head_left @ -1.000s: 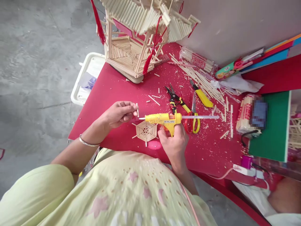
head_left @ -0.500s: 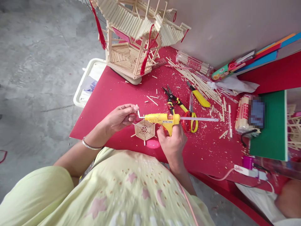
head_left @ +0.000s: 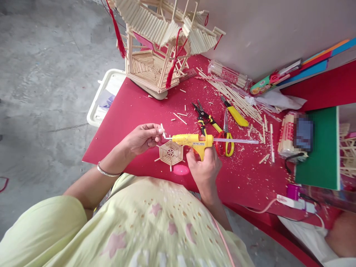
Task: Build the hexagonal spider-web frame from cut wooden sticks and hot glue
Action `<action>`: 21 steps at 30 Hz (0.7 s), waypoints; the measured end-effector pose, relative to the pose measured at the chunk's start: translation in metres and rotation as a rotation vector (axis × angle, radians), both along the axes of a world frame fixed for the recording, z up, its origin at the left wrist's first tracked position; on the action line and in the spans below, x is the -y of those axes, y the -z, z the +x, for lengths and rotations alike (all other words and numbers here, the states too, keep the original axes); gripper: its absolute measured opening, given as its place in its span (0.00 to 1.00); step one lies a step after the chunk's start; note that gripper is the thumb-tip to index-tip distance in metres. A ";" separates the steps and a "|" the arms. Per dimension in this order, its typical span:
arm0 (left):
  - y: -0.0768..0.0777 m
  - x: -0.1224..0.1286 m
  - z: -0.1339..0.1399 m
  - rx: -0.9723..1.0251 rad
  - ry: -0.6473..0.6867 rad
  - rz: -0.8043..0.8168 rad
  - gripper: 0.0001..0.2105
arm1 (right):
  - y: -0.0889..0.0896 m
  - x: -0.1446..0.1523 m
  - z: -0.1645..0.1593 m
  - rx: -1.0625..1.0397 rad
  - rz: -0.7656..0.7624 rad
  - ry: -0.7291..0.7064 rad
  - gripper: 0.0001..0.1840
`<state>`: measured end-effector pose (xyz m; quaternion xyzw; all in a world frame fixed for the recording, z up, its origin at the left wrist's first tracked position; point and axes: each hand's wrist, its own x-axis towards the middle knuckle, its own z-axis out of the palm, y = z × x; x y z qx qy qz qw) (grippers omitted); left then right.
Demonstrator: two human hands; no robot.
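Between the thumb and fingers of my left hand is a short wooden stick, its lower end at the nozzle of a yellow hot glue gun. My right hand wraps round the gun's handle, and a long clear glue stick juts from its back. Below the nozzle a small hexagonal stick panel lies flat on the red table, short ends poking out at its corners. A bright pink oval lies beside the panel.
A stick-built pavilion with red tassels stands at the back. Pliers, red-and-yellow scissors, a yellow utility knife and loose sticks lie right of centre. A power strip is near the right edge, close to another person's arm.
My left hand has shifted the wooden stick slightly, so it now sits closer against the glue gun's nozzle. The right hand and gun have barely moved.
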<state>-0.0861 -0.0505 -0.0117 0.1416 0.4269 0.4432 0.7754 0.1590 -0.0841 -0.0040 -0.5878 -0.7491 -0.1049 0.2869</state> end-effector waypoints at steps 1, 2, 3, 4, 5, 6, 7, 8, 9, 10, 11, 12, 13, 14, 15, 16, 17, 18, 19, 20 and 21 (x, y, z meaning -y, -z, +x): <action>0.000 0.000 0.000 -0.002 0.003 0.000 0.14 | 0.000 0.000 0.000 0.002 0.002 -0.001 0.13; 0.001 0.000 -0.001 -0.004 0.005 0.001 0.14 | 0.000 0.000 0.000 0.003 0.002 -0.002 0.13; 0.001 0.000 -0.001 -0.007 0.008 0.003 0.14 | 0.000 0.000 0.000 0.003 0.000 -0.002 0.13; 0.001 -0.001 0.000 -0.009 0.012 0.003 0.14 | 0.000 0.000 0.000 0.003 -0.001 -0.002 0.13; 0.001 -0.001 0.000 -0.010 0.017 0.004 0.14 | 0.000 -0.001 0.000 0.003 -0.003 -0.001 0.14; 0.001 -0.001 0.000 -0.011 0.018 0.006 0.14 | 0.000 -0.001 0.000 0.005 -0.003 -0.002 0.14; 0.001 -0.001 0.000 -0.011 0.017 0.006 0.15 | 0.000 -0.001 0.000 0.007 -0.002 -0.002 0.15; 0.001 -0.001 0.000 -0.010 0.016 0.005 0.15 | 0.001 -0.001 0.001 0.009 -0.004 -0.001 0.15; 0.002 -0.001 0.000 -0.008 0.013 0.005 0.15 | 0.001 -0.001 0.001 0.011 -0.008 0.000 0.16; 0.002 -0.001 0.000 -0.007 0.012 0.005 0.14 | 0.001 -0.001 0.001 0.013 -0.012 0.002 0.16; 0.003 -0.001 -0.001 -0.006 0.013 0.006 0.14 | 0.001 -0.001 0.001 0.015 -0.016 0.002 0.17; 0.004 -0.001 -0.001 -0.004 0.016 0.007 0.14 | 0.001 -0.001 0.001 0.015 -0.017 0.003 0.17; 0.004 -0.001 -0.001 -0.002 0.020 0.009 0.14 | 0.001 -0.001 0.001 0.015 -0.016 0.001 0.17; 0.005 -0.001 -0.001 -0.001 0.023 0.012 0.13 | 0.001 -0.001 0.001 0.014 -0.011 -0.002 0.17; 0.005 -0.001 -0.001 -0.001 0.026 0.012 0.13 | 0.001 -0.001 0.001 0.011 -0.007 -0.006 0.17; 0.005 -0.001 0.000 -0.002 0.028 0.012 0.13 | 0.001 -0.001 0.001 0.009 -0.005 -0.008 0.16; 0.005 -0.001 0.000 -0.004 0.028 0.012 0.13 | 0.001 -0.001 0.001 0.008 -0.004 -0.008 0.16; 0.005 -0.001 0.000 -0.007 0.028 0.012 0.13 | 0.001 -0.001 0.001 0.007 -0.007 -0.005 0.16; 0.005 0.000 0.000 -0.009 0.029 0.014 0.13 | 0.001 -0.001 0.001 0.007 -0.010 -0.002 0.15; 0.005 0.000 0.001 -0.010 0.032 0.016 0.13 | 0.001 -0.001 0.001 0.008 -0.013 0.001 0.15; 0.004 0.000 0.001 -0.010 0.034 0.020 0.13 | 0.000 -0.001 0.001 0.009 -0.014 0.003 0.14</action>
